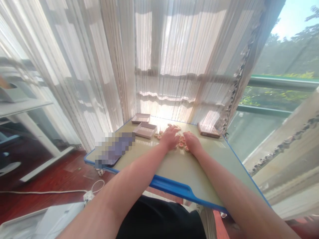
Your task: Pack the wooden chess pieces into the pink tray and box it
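Several small round wooden game pieces [181, 145] with reddish markings, much like Chinese chess pieces, lie in a loose cluster on the pale tabletop [174, 169]. My left hand [169, 137] rests at the left of the cluster, fingers stretched forward over some pieces. On the other side, my right hand [192, 142] is bent inward, its fingers extended and touching pieces at the right edge. Between the two hands more pieces show, and others lie beyond and left of my left hand. Neither hand visibly grips a piece; what lies beneath the palms is hidden.
Two shallow open box halves [145, 130] stand at the table's back left. A flat brown box or board [208, 130] lies at the back right. A partly blurred dark flat object [116, 151] is at the left edge. Sheer curtains [179, 53] hang behind the blue-rimmed table.
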Demonstrator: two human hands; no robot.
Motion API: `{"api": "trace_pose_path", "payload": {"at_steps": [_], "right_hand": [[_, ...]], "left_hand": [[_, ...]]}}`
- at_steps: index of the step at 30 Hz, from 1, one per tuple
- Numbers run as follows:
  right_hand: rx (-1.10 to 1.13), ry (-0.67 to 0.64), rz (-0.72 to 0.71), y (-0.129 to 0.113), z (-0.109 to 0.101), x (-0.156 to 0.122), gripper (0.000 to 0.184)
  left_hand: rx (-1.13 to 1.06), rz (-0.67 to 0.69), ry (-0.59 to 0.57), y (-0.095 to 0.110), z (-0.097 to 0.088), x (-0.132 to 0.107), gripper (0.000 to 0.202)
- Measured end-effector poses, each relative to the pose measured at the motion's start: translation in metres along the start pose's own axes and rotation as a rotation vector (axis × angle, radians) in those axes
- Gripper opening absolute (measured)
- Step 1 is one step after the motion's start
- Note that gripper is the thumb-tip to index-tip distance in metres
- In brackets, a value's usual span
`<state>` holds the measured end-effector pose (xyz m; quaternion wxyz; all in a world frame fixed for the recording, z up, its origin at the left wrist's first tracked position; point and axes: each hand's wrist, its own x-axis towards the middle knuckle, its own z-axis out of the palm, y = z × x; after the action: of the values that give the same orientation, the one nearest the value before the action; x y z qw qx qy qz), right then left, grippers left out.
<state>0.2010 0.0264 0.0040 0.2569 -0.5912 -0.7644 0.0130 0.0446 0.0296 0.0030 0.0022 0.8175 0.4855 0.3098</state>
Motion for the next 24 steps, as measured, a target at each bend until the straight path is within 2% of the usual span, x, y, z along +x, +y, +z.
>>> {"api": "trace_pose_path", "payload": {"at_steps": [3, 7, 10, 13, 16, 19, 21, 24], "right_hand": [[0.051, 0.065, 0.095, 0.0, -0.003, -0.003, 0.052], [0.214, 0.18, 0.253, 0.003, -0.006, -0.01, 0.066], [0.46, 0.289, 0.374, 0.006, -0.009, -0.013, 0.066], [0.621, 0.355, 0.402, 0.009, -0.014, -0.017, 0.063], [0.631, 0.35, 0.39, 0.008, -0.021, -0.022, 0.059], [0.512, 0.287, 0.364, 0.003, -0.024, -0.025, 0.055], [0.378, 0.215, 0.241, 0.0, -0.024, -0.026, 0.054], [0.198, 0.088, -0.066, -0.003, -0.022, -0.027, 0.049]], "left_hand": [[0.133, -0.189, 0.077, -0.008, -0.01, -0.002, 0.047], [0.254, -0.472, -0.023, -0.023, -0.023, 0.001, 0.066], [0.224, -0.526, -0.001, -0.034, -0.032, 0.003, 0.067], [0.242, -0.542, 0.004, -0.039, -0.038, 0.002, 0.059], [0.272, -0.527, -0.039, -0.034, -0.04, -0.001, 0.048], [0.303, -0.516, -0.046, -0.028, -0.04, -0.003, 0.041], [0.304, -0.539, -0.092, -0.026, -0.041, -0.003, 0.037], [0.288, -0.595, -0.213, -0.027, -0.045, -0.001, 0.028]]}}
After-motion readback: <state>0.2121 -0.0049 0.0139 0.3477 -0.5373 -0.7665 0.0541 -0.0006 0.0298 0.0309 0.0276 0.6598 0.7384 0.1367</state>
